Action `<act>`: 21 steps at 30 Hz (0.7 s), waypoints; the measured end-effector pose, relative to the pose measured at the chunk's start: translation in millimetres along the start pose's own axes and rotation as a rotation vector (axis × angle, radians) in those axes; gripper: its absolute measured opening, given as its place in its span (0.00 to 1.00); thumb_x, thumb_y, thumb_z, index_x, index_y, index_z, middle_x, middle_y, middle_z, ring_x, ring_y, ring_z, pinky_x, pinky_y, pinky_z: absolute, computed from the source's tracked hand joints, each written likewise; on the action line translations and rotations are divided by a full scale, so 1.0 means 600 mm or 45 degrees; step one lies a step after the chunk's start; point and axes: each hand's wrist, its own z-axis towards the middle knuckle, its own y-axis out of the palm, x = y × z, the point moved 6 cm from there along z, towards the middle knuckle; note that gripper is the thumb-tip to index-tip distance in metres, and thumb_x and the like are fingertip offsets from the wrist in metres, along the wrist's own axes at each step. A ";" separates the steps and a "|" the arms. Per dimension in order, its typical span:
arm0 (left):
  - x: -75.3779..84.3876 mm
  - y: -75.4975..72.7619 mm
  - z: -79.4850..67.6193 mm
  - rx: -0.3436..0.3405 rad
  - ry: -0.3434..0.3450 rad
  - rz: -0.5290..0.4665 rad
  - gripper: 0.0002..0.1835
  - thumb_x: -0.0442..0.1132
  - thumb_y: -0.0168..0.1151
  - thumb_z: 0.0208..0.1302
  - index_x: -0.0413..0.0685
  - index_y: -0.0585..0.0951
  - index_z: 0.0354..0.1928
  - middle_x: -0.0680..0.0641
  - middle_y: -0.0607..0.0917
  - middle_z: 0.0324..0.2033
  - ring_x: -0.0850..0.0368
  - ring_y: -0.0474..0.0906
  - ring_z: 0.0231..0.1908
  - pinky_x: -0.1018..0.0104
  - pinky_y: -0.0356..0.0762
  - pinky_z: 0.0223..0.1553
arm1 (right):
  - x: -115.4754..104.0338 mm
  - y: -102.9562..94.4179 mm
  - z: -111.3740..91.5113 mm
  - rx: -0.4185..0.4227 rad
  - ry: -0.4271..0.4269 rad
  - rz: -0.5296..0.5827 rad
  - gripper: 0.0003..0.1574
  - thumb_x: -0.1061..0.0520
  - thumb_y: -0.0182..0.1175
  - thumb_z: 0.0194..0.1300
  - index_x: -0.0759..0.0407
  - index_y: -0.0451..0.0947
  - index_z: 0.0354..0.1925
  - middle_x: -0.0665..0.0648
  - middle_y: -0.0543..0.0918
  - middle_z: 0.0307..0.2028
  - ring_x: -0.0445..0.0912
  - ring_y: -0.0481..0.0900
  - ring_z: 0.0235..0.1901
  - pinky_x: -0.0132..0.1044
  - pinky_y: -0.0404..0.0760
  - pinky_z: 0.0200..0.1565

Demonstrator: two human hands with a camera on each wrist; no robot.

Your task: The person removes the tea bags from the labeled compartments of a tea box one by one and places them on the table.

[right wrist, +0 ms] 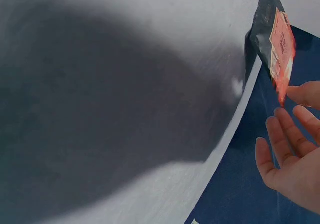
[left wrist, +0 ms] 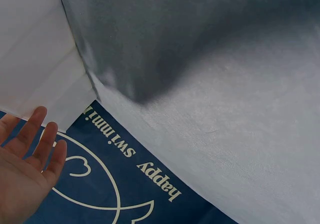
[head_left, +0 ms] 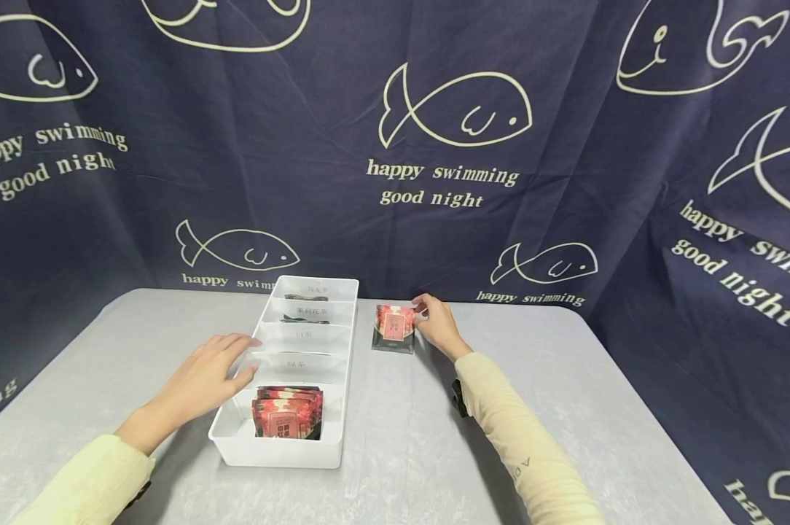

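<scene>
My right hand [head_left: 438, 326] pinches the upper right edge of a red and black tea sachet [head_left: 394, 328] to the right of the box. In the right wrist view the sachet [right wrist: 281, 46] stands tilted, one corner between thumb and fingertips. My left hand [head_left: 208, 379] lies along the left side of a long white divided box [head_left: 275, 452], fingertips at its rim. From the left wrist view, its fingers [left wrist: 36, 139] extend loosely beside the box's outer wall. Several red tea sachets [head_left: 288, 414] stand in the nearest compartment.
Dividers in the box carry handwritten labels [head_left: 296, 364]. Dark sachet tops [head_left: 305, 319] show in the two farthest compartments. A grey table [head_left: 421, 452] lies beneath, with a navy fish-print curtain [head_left: 329, 160] behind it and at the sides.
</scene>
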 end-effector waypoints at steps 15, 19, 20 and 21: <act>0.000 0.001 0.001 -0.016 -0.003 -0.005 0.21 0.45 0.57 0.58 0.43 0.75 0.52 0.42 0.79 0.50 0.42 0.71 0.53 0.43 0.67 0.52 | -0.018 -0.013 -0.015 -0.080 -0.066 0.006 0.22 0.68 0.58 0.52 0.65 0.73 0.48 0.64 0.78 0.44 0.59 0.77 0.45 0.47 0.77 0.47; 0.000 0.001 0.001 -0.018 -0.006 -0.009 0.21 0.45 0.56 0.58 0.43 0.75 0.52 0.42 0.78 0.50 0.42 0.71 0.53 0.43 0.67 0.52 | -0.038 -0.020 -0.023 -0.106 -0.098 0.010 0.21 0.67 0.58 0.52 0.63 0.73 0.48 0.63 0.78 0.44 0.59 0.77 0.46 0.47 0.76 0.48; 0.000 0.001 0.001 -0.019 -0.007 -0.009 0.21 0.45 0.56 0.58 0.43 0.75 0.52 0.42 0.78 0.50 0.42 0.71 0.53 0.43 0.67 0.52 | -0.044 -0.021 -0.025 -0.110 -0.110 0.009 0.21 0.67 0.58 0.52 0.63 0.73 0.48 0.62 0.78 0.44 0.58 0.77 0.45 0.47 0.76 0.48; 0.000 0.001 0.000 -0.021 -0.009 -0.009 0.21 0.45 0.56 0.58 0.43 0.75 0.52 0.42 0.78 0.50 0.42 0.71 0.53 0.43 0.67 0.52 | -0.049 -0.022 -0.028 -0.113 -0.118 0.009 0.21 0.67 0.58 0.52 0.63 0.74 0.48 0.62 0.79 0.44 0.58 0.77 0.45 0.47 0.76 0.48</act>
